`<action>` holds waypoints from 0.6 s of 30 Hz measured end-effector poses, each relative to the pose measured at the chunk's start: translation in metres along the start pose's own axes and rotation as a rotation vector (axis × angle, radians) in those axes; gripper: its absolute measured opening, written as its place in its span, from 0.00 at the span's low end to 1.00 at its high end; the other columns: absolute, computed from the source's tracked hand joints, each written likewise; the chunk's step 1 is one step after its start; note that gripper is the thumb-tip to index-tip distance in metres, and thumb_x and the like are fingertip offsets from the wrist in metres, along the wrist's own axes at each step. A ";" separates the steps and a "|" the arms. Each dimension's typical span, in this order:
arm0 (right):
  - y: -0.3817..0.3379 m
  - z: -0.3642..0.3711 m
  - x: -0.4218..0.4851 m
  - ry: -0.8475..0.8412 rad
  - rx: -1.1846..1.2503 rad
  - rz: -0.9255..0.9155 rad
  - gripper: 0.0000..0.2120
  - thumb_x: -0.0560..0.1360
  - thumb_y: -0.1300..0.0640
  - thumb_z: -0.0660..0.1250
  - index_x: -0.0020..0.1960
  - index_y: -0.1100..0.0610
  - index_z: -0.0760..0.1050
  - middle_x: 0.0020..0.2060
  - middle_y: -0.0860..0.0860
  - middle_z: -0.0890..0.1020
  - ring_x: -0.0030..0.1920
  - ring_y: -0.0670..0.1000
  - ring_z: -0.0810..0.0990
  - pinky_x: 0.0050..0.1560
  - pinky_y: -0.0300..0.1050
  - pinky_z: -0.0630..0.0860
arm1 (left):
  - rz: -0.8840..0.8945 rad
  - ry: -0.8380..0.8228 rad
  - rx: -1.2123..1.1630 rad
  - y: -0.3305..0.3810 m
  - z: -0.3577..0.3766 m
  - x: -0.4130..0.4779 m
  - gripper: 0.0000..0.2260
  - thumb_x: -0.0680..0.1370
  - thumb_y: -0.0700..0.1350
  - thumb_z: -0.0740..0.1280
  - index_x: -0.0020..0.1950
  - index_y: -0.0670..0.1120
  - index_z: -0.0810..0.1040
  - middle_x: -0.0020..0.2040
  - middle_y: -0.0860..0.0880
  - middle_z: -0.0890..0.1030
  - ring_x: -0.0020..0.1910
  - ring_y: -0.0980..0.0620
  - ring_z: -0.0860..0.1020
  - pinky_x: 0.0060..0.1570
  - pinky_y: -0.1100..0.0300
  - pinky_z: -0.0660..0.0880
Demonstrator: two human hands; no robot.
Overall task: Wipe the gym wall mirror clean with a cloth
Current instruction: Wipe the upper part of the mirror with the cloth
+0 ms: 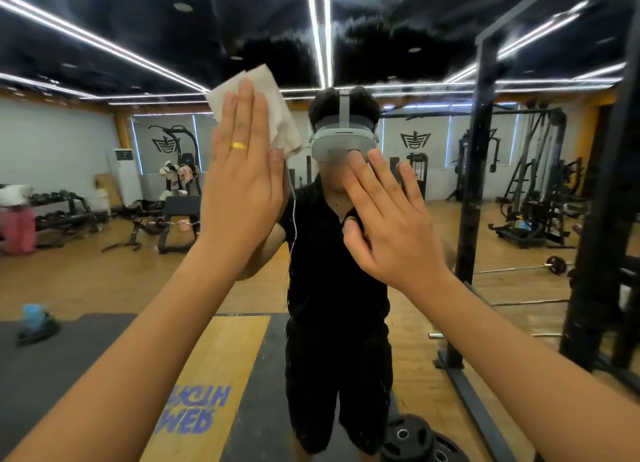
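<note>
Pressing flat against the mirror (pixel 86 156), the left hand (pixel 242 187) pinned the cloth (pixel 268 94) to the glass with straight, closed-together fingers, a gold ring (pixel 239 146) on one of them; nothing was curled round the fabric. The cloth sat up and to the left of the reflected headset (pixel 343 142), its pale, crumpled edges poking out above the fingertips and down the side nearest the headset. The right hand (pixel 391 219) lay released and empty, fingers spread, just below the headset. Its longest fingertip met its own reflection, so it looked to be touching the glass.

The cloth looked thin, soft and light, limp enough to bunch or slip out from under a flat palm. It would likely handle best gathered under palm and fingers, with the loose corner nearest the headset tucked in so it did not fold over. The glass was stiff, smooth and slippery, so even pressure seemed wiser than a hard shove. Wiping appeared to be under way beside the headset; how much of the mirror was done could not be told.
</note>
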State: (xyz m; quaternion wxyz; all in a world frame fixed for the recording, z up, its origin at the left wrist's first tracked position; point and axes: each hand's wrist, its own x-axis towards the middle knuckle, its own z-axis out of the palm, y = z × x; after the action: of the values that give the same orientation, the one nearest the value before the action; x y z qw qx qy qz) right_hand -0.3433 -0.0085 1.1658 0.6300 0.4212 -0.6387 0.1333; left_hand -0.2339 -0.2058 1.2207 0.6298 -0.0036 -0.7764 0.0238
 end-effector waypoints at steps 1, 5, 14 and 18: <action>0.000 0.000 0.000 0.002 0.002 -0.001 0.30 0.81 0.54 0.62 0.81 0.61 0.62 0.81 0.57 0.62 0.82 0.58 0.57 0.81 0.63 0.53 | 0.012 -0.013 0.010 -0.005 -0.001 -0.005 0.26 0.89 0.48 0.51 0.85 0.41 0.49 0.85 0.43 0.49 0.83 0.51 0.42 0.82 0.48 0.47; 0.000 0.001 0.000 0.001 -0.002 0.005 0.30 0.81 0.54 0.62 0.81 0.61 0.62 0.81 0.58 0.62 0.82 0.58 0.57 0.81 0.64 0.53 | 0.041 -0.040 0.024 -0.009 -0.005 0.001 0.26 0.88 0.47 0.51 0.85 0.42 0.48 0.85 0.44 0.48 0.83 0.51 0.42 0.81 0.55 0.41; -0.004 0.001 0.000 -0.010 -0.032 0.006 0.30 0.81 0.53 0.61 0.81 0.61 0.61 0.81 0.57 0.61 0.82 0.57 0.56 0.81 0.63 0.52 | 0.350 -0.127 0.031 0.016 0.001 0.065 0.25 0.89 0.48 0.50 0.84 0.41 0.50 0.85 0.41 0.50 0.84 0.44 0.46 0.81 0.54 0.40; -0.005 0.000 0.000 -0.021 -0.034 0.009 0.30 0.81 0.52 0.61 0.81 0.60 0.62 0.81 0.57 0.61 0.82 0.57 0.56 0.81 0.63 0.53 | 0.567 -0.215 0.069 0.042 0.010 0.102 0.26 0.88 0.48 0.51 0.84 0.41 0.50 0.85 0.41 0.50 0.84 0.43 0.47 0.80 0.51 0.42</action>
State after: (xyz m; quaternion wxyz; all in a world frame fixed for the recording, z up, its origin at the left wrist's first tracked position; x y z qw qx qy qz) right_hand -0.3396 -0.0116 1.1644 0.6297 0.4088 -0.6494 0.1210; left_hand -0.2663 -0.1604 1.3165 0.5120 -0.1965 -0.8053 0.2252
